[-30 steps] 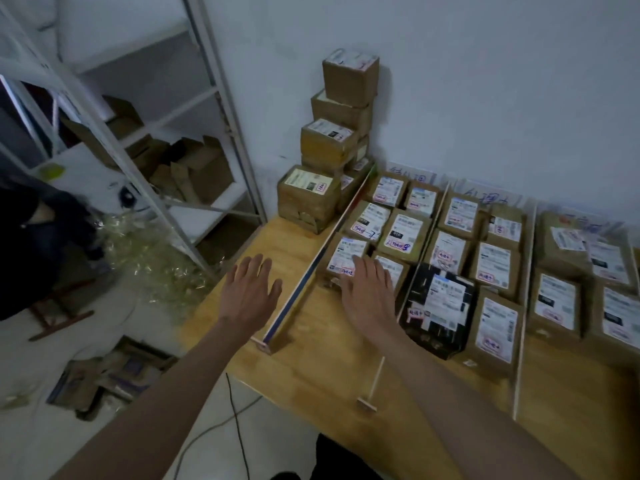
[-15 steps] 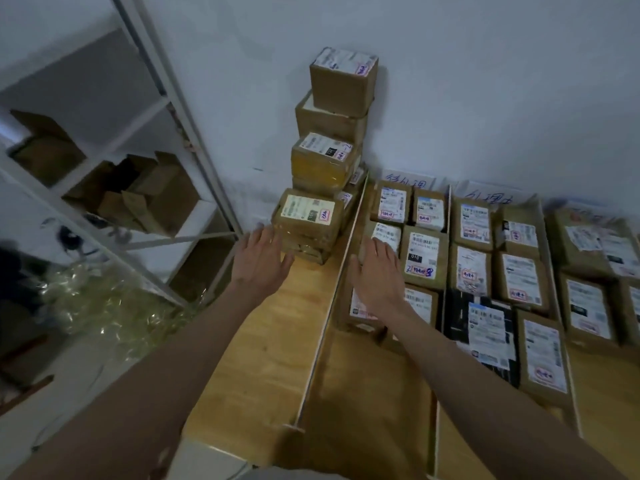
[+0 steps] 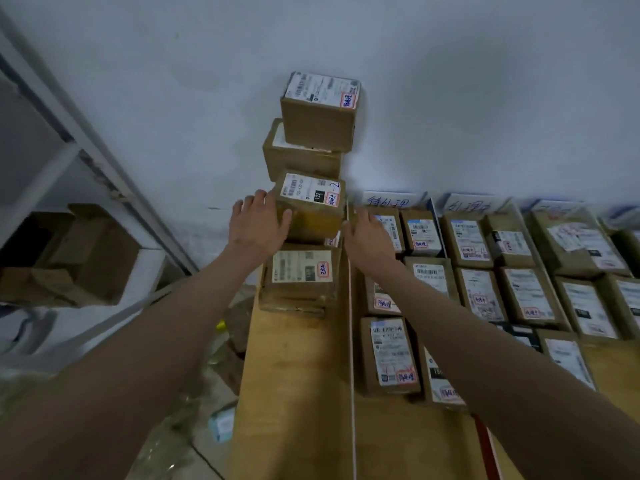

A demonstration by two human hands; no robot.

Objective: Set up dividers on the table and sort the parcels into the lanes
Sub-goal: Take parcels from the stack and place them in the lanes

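A stack of brown cardboard parcels with white labels stands at the table's far left against the wall. My left hand (image 3: 258,221) lies against the left side of a mid-stack parcel (image 3: 311,206), thumb on its front face. My right hand (image 3: 369,233) reaches toward that parcel's right side, fingers straight; contact is unclear. A lower parcel (image 3: 299,277) sits under it, and a top parcel (image 3: 320,110) crowns the stack. A thin white divider (image 3: 351,341) runs from the wall toward me between the stack's lane and the lane of labelled parcels (image 3: 391,355) to its right.
Several more lanes of labelled parcels (image 3: 526,296) fill the wooden table (image 3: 287,393) to the right, with handwritten paper signs (image 3: 389,201) along the wall. A white metal shelf (image 3: 104,178) with open cardboard boxes (image 3: 86,258) stands left. Plastic wrap litters the floor.
Both hands moved forward from the table's near part up to the mid-stack parcel. My left hand now touches its left side. The view has shifted closer to the wall.
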